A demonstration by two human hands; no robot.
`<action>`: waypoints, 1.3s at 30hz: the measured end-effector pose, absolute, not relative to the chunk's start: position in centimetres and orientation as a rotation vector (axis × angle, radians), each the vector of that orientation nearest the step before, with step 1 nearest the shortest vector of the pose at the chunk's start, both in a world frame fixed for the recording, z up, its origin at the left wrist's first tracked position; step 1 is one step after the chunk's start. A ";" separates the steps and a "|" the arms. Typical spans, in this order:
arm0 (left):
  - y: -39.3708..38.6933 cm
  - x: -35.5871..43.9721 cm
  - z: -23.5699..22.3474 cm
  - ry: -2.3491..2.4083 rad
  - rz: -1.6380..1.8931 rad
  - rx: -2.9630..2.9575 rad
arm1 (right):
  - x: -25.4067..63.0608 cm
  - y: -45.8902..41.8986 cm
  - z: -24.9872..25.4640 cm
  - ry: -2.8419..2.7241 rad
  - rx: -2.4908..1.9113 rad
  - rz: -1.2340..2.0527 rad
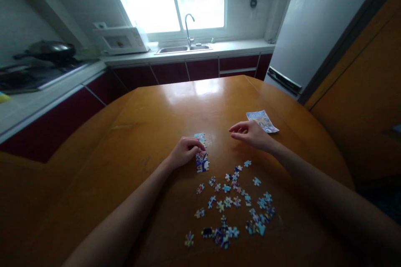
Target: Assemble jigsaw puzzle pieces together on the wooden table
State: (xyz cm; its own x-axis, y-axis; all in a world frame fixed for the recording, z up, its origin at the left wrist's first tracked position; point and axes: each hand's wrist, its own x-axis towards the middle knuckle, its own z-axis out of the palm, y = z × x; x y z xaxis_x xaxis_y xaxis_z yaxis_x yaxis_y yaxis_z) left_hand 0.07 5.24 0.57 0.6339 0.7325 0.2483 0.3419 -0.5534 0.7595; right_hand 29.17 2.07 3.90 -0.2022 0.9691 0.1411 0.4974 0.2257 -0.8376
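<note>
A narrow joined strip of jigsaw puzzle [202, 163] lies on the wooden table, with a picture in blue, white and pink. My left hand [185, 150] rests on the strip's left side, fingers bent and pressed onto its middle, covering part of it. Above the table to the right hovers my right hand [249, 134], thumb and fingers slightly apart, with nothing visible between them. Just behind it lies a printed picture sheet [265, 121], partly covered by the hand. Many loose jigsaw pieces [228, 202] are scattered nearer to me, some bunched together.
The round-ended wooden table [150, 108] fills the foreground. Beyond it, a counter holds a sink [175, 49] with a tap and a white microwave [120, 41]. A pan [52, 50] stands on the stove at left. A fridge [316, 29] stands at right.
</note>
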 end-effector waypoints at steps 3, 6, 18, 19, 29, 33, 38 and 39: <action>5.2 0.1 0.6 0.843 0.753 2.182 | 29.5 -1.7 5.8 -1.958 -1.421 0.701; 5.3 0.1 0.5 0.865 0.766 2.194 | 30.1 -6.1 5.4 -2.088 -1.636 0.504; 5.9 0.6 0.0 1.280 1.059 2.419 | 30.2 -12.7 1.7 -2.073 -1.874 0.476; 5.9 0.5 -0.1 1.322 1.053 2.428 | 30.2 -12.6 1.6 -2.070 -1.852 0.508; 5.6 0.7 -0.6 1.442 0.839 2.482 | 29.5 -9.5 3.6 -1.980 -1.524 0.730; 5.5 0.7 -0.6 1.410 0.816 2.486 | 27.9 -4.0 4.8 -1.827 -1.356 0.725; 5.3 0.7 -0.5 1.383 0.789 2.510 | 24.4 3.6 3.6 -1.716 -1.249 0.823; 5.2 0.7 -0.5 1.372 0.775 2.519 | 23.7 4.8 3.1 -1.715 -1.268 0.838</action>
State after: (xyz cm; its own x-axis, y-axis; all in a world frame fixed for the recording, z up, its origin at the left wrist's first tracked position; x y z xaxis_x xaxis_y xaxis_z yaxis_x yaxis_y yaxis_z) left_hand 0.74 5.24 -0.47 0.4413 0.8217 0.3607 0.7332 -0.5619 0.3830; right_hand 23.68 4.76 3.09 -0.1520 0.9622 0.2261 0.4125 0.2697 -0.8701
